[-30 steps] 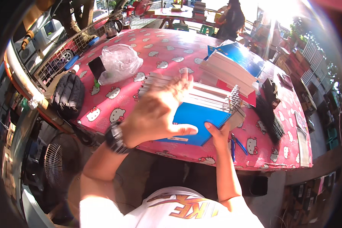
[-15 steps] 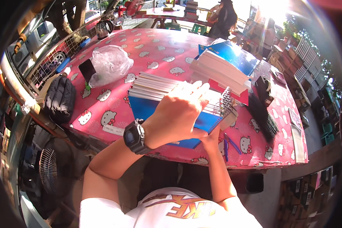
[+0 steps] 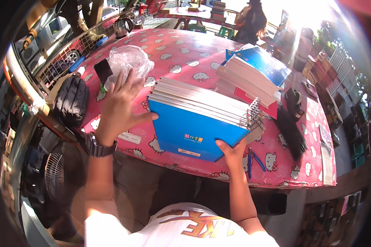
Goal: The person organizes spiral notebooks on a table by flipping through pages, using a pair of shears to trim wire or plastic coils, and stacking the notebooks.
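A stack of spiral-bound books (image 3: 193,127) with a blue front cover stands tilted near the table's front edge, page edges facing up and metal coils at its right end. My right hand (image 3: 233,153) grips the lower right corner of the stack, thumb on the blue cover and the other fingers hidden behind. My left hand (image 3: 121,111), with a black watch on the wrist, is raised at the stack's left end. Its fingers are spread, the thumb beside the cover's edge, and nothing is held.
Behind the stack lies a pile of thick books (image 3: 255,70) with blue covers. Black binding coils (image 3: 292,136) and blue-handled pliers (image 3: 255,161) lie to the right. A clear plastic bag (image 3: 130,61), a phone (image 3: 103,71) and a black pouch (image 3: 71,101) occupy the left side.
My left hand has moved off the top of the stack to its left side and spread its fingers. The blue cover now shows fully, while my right hand stays at the right corner.
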`<act>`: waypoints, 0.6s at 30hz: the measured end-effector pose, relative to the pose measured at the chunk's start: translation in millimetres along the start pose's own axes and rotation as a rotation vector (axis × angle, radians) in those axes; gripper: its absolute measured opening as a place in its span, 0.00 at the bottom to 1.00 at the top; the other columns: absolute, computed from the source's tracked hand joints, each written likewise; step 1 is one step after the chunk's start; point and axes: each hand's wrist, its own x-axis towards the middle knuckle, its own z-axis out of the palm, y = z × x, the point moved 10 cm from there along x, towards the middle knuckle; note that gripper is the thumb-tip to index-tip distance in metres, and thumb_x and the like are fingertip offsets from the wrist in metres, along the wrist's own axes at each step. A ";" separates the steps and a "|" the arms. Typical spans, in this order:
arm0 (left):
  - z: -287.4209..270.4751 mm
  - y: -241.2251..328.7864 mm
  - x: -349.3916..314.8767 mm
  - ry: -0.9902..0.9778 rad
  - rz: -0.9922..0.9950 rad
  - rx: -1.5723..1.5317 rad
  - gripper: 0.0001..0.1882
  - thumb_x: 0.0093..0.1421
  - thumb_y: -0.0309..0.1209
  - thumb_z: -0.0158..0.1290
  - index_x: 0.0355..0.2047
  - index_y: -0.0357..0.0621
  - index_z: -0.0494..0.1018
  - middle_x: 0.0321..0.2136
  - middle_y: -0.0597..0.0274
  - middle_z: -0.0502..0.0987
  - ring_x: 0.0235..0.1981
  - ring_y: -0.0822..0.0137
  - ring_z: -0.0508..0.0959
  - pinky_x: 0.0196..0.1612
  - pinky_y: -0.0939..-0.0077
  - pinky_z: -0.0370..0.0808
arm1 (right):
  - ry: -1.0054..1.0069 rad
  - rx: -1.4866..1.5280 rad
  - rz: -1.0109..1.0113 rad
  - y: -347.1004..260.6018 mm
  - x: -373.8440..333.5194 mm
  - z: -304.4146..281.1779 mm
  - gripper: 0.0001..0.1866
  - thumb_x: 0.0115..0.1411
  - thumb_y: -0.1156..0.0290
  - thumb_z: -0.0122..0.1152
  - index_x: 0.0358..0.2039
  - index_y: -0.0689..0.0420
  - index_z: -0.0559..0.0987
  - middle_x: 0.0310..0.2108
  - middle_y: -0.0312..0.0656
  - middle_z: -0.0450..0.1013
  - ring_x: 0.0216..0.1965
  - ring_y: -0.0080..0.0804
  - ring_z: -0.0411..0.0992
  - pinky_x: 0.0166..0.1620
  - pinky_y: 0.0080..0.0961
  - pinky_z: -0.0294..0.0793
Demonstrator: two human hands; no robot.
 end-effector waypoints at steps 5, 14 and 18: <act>147.2 22.4 -57.2 -0.083 -0.414 -1.612 0.47 0.37 0.34 0.70 0.57 0.37 0.60 0.51 0.55 0.68 0.54 0.65 0.64 0.56 0.68 0.62 | 0.015 0.084 0.015 26.9 -9.9 -0.9 0.37 0.44 0.71 0.72 0.52 0.61 0.62 0.44 0.41 0.67 0.47 0.28 0.66 0.49 0.26 0.68; 166.3 3.1 -41.7 0.042 -0.444 -1.713 0.29 0.39 0.27 0.67 0.43 0.39 0.69 0.36 0.65 0.75 0.37 0.72 0.74 0.39 0.77 0.73 | -0.072 -0.111 -0.050 -10.0 28.2 14.8 0.42 0.43 0.70 0.73 0.56 0.61 0.60 0.47 0.42 0.65 0.47 0.29 0.65 0.50 0.27 0.66; 140.1 -38.5 -37.5 0.025 -0.296 -1.331 0.23 0.46 0.23 0.60 0.44 0.40 0.67 0.41 0.61 0.73 0.38 0.67 0.75 0.39 0.74 0.73 | -0.281 -0.521 -0.572 -45.0 38.9 65.8 0.39 0.39 0.75 0.69 0.52 0.59 0.61 0.48 0.47 0.65 0.50 0.44 0.65 0.56 0.40 0.60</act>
